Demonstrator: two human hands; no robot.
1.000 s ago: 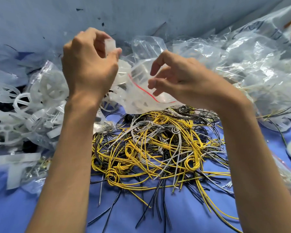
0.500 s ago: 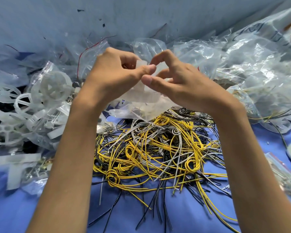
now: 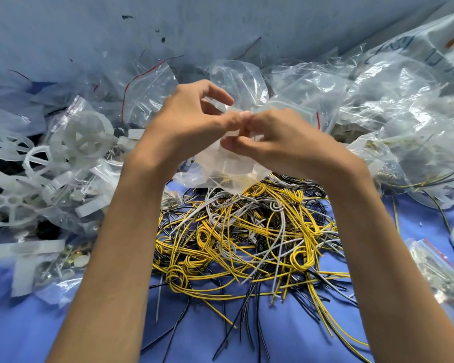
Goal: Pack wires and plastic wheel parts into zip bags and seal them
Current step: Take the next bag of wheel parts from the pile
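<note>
Clear plastic in the grip: we are pinching the top edge of a zip bag (image 3: pixel 222 166) between both hands, held up over the wire pile.
Left hand (image 3: pixel 192 119): we are closing thumb and forefinger on the bag's mouth, the other fingers curling loosely above it.
Right hand (image 3: pixel 281 137): we are pinching the same strip, fingertips (image 3: pixel 244 116) meeting the left hand's at the middle of the seal.
Bag contents: something pale and translucent is sitting inside, likely a wheel part; we cannot tell whether wires are in there too.
Step in hand: we are judging this to be the sealing, with the pinch starting near the centre of the zip.
Doing it well: we should be lining the two tracks up before pressing, then running the pinch outward to each end, squeezing air out as we go, and feeling for any gap.
Watch for: plastic folding into the track, or a wire end poking through the mouth and stopping the close.
Wires (image 3: pixel 247 237): yellow, grey and black lengths are lying tangled on the blue cloth (image 3: pixel 63 323) just under the bag, still loose.
Wheel parts (image 3: pixel 84 137): white spoked wheels are lying heaped to the left, some in bags, some bare.
Other bags (image 3: pixel 378 100): crumpled clear bags are piling up behind and to the right.
</note>
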